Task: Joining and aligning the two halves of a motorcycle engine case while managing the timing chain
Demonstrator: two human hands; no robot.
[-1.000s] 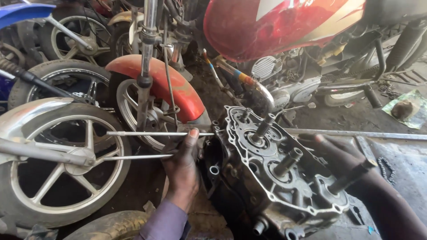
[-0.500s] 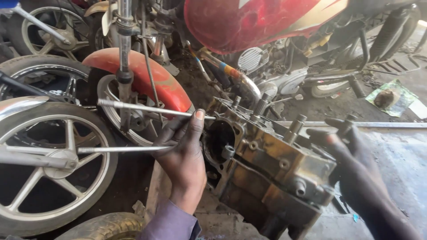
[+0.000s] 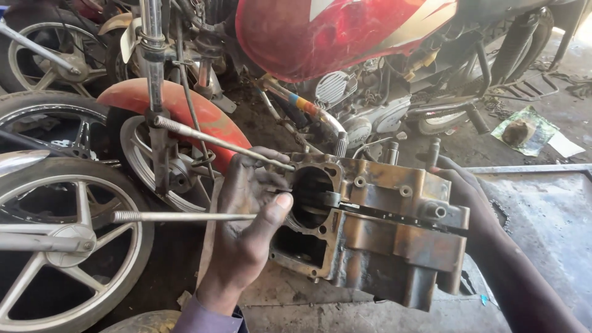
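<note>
The greasy engine case (image 3: 376, 231) sits tilted on the desk (image 3: 542, 228) beside a red motorcycle (image 3: 345, 37). The left hand (image 3: 246, 216) grips its open bore end, where two long studs (image 3: 185, 216) jut out; the right hand (image 3: 468, 197) clasps the far side. It looks heavy, rigid and slippery, best held by both ends.

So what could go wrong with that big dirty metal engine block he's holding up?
It could slip. The greasy grey metal engine block is tipped on its side, held only by the left hand at the round opening and the right hand behind it. Its two long thin steel studs stick out towards the red motorcycle mudguard and the silver spoked wheel, so they might knock against something or bend.
</note>
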